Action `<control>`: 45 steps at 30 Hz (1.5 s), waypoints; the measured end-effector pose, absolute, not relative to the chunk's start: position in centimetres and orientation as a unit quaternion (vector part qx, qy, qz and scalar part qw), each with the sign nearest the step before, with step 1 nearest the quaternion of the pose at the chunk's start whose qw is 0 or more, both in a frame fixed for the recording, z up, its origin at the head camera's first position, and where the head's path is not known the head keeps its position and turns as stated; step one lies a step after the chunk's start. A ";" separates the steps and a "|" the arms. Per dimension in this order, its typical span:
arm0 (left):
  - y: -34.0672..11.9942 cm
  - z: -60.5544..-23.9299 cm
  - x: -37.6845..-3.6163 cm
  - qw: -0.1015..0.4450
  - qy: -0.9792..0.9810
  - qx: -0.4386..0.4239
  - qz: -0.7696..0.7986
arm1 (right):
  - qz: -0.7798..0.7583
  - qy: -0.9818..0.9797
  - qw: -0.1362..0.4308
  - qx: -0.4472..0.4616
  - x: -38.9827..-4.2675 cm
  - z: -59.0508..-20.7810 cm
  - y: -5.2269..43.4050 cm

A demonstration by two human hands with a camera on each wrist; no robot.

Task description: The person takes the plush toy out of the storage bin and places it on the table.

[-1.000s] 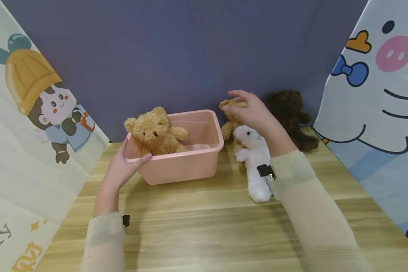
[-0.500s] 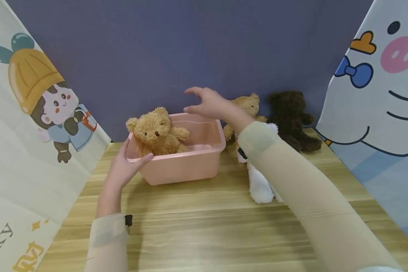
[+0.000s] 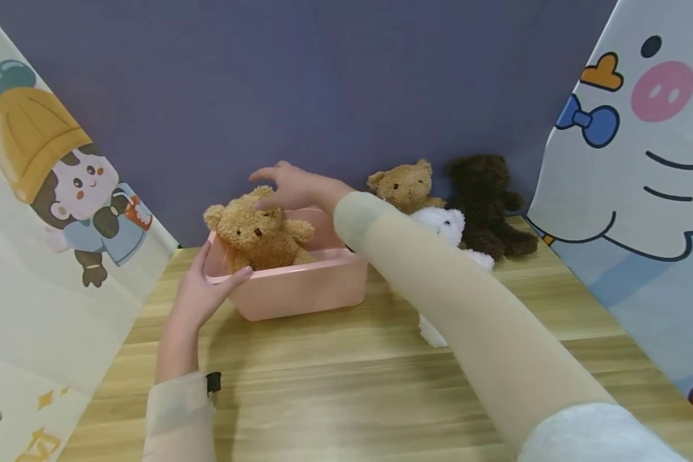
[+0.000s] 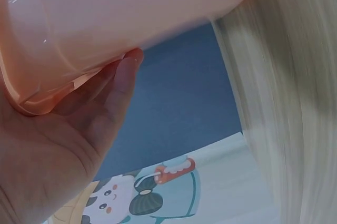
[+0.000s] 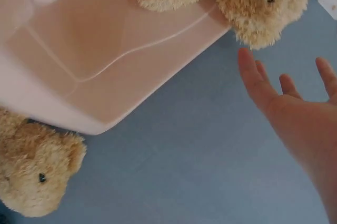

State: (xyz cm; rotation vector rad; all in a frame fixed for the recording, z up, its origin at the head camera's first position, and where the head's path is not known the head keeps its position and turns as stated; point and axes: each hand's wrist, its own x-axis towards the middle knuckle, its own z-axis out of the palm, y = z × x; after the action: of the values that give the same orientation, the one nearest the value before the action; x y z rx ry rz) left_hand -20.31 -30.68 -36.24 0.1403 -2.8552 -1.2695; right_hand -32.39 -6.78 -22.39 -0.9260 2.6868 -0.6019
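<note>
A pink plastic bin (image 3: 300,292) stands on the table with a tan teddy bear (image 3: 254,228) sitting in its left end. My left hand (image 3: 199,292) grips the bin's left end, thumb over the front rim; the left wrist view has its fingers (image 4: 124,76) along the outer wall. Above the bin's back rim is my right hand (image 3: 294,186), fingers spread and holding nothing. Its fingertips overlap the bear's head in the head view. From the right wrist, the index finger (image 5: 253,76) points close to the bear's ear (image 5: 258,37).
Right of the bin, a second tan bear (image 3: 404,186) sits beside a dark brown bear (image 3: 485,199). In front is a white plush animal (image 3: 436,221), partly behind my right sleeve. A dark backdrop (image 3: 323,77) rises behind the bin, with printed cartoon panels on both sides.
My right hand has swept left from over the second tan bear to the bear in the bin. The white plush's head has shifted right. My left hand keeps its grip.
</note>
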 end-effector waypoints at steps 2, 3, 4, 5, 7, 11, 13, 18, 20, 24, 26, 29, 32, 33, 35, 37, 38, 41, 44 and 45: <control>-30.7 -36.3 -20.3 0.006 -0.912 0.042 -0.407 | -0.202 0.919 0.120 -0.315 -32.6 -22.6 -7.8; -30.7 -36.3 -20.4 0.005 -0.912 0.041 -0.408 | -0.203 0.919 0.122 -0.314 -32.6 -22.7 -8.3; -30.7 -36.3 -20.4 0.005 -0.912 0.040 -0.408 | -0.203 0.920 0.124 -0.311 -32.7 -22.8 -8.7; -30.7 -36.3 -20.4 0.005 -0.912 0.039 -0.408 | -0.205 0.920 0.126 -0.309 -32.7 -22.9 -9.1; -30.7 -36.3 -20.4 0.005 -0.913 0.038 -0.406 | -0.223 0.917 0.137 -0.300 -32.9 -23.3 -9.7; -30.9 -36.1 -20.3 0.004 -0.915 0.037 -0.403 | -0.285 0.907 0.152 -0.271 -33.3 -24.2 -10.6; -30.9 -36.0 -20.3 0.002 -0.915 0.036 -0.402 | -0.316 0.899 0.158 -0.259 -33.5 -24.7 -10.9; -30.8 -36.0 -20.2 0.002 -0.914 0.030 -0.405 | -0.307 0.890 0.179 -0.287 -33.7 -25.3 -11.2; -30.7 -36.0 -20.2 0.005 -0.913 0.025 -0.407 | -0.275 0.894 0.181 -0.304 -33.7 -25.4 -11.3; -30.8 -36.1 -20.2 0.006 -0.911 0.021 -0.411 | -0.201 0.918 0.163 -0.301 -33.3 -25.5 -11.6; -30.9 -36.2 -20.2 0.004 -0.911 0.022 -0.412 | -0.169 0.931 0.149 -0.289 -33.1 -25.7 -11.9; -31.1 -36.3 -20.3 0.003 -0.911 0.025 -0.412 | -0.143 0.940 0.132 -0.282 -32.9 -26.0 -12.2; -31.2 -36.2 -20.5 0.002 -0.912 0.025 -0.410 | -0.151 0.935 0.133 -0.293 -32.9 -26.4 -12.3; -31.2 -36.2 -20.5 0.002 -0.911 0.023 -0.411 | -0.157 0.930 0.139 -0.301 -32.9 -26.5 -12.4; -31.2 -36.1 -20.5 0.002 -0.911 0.020 -0.411 | -0.172 0.917 0.155 -0.324 -33.0 -26.8 -12.4; -31.2 -36.0 -20.5 0.001 -0.911 0.020 -0.412 | -0.186 0.903 0.172 -0.347 -33.2 -27.0 -12.5; -31.2 -36.0 -20.5 0.001 -0.911 0.020 -0.412 | -0.188 0.898 0.177 -0.357 -33.2 -27.1 -12.5; -31.2 -36.1 -20.5 -0.001 -0.911 0.023 -0.411 | -0.189 0.890 0.184 -0.373 -33.3 -27.3 -12.5; -31.2 -36.2 -20.5 -0.004 -0.912 0.026 -0.410 | -0.173 0.896 0.176 -0.369 -33.2 -27.3 -12.4; -31.2 -36.2 -20.5 -0.004 -0.912 0.027 -0.409 | -0.170 0.897 0.172 -0.369 -33.1 -27.3 -12.3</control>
State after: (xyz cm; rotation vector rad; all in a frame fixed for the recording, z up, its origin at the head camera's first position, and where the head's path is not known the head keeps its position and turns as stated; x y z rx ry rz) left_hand -20.47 -31.17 -36.23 0.0837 -2.8734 -1.2874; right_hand -33.14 -12.30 -27.35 -1.0469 2.5465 -0.4832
